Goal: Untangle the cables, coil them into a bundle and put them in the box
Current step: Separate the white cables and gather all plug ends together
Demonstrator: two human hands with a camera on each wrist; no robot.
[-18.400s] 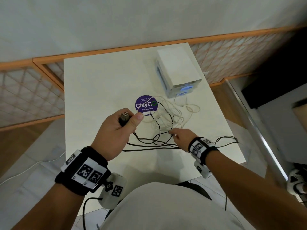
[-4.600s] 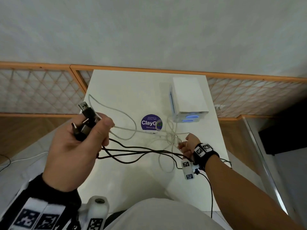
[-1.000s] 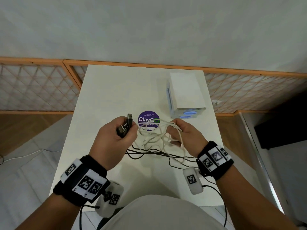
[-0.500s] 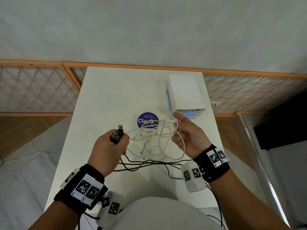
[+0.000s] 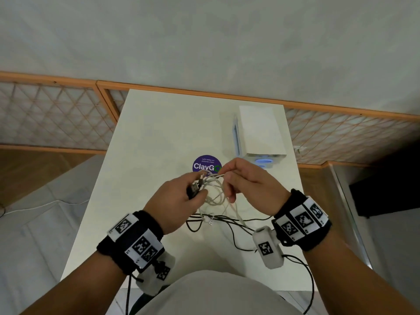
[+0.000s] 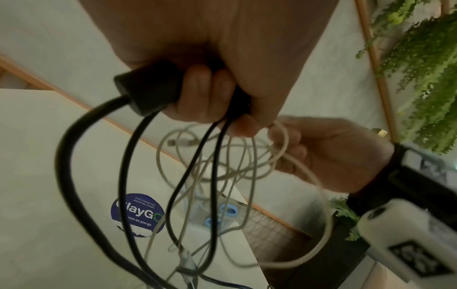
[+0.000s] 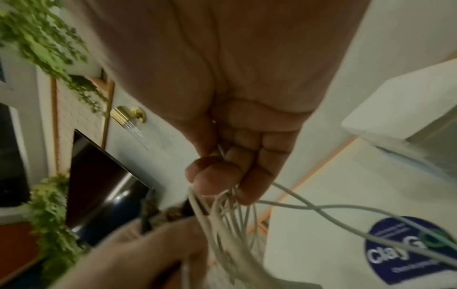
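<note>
White cable loops hang bunched between both hands at the centre of the head view, above the pale table. That view shows the left hand curled round black plugs and the right hand pinching the white strands at their top, beside the round purple sticker. It also shows the black cables trailing across the table below the hands, toward the lower right of the frame. From the left wrist view comes what the head view hides: the left fingers clenched round a thick black plug body with three black leads dropping from the fist, and a white connector dangling in the loops behind them. The right wrist view, blurred, shows the thumb and fingertips closed on a sheaf of white strands, with two more strands running off to the right over the sticker. The white box stands on the upper right of the table, well apart from the bundle; its top looks closed in the head view, so its inside cannot be seen. Blue oval marks show on its near face just behind the right hand.
</note>
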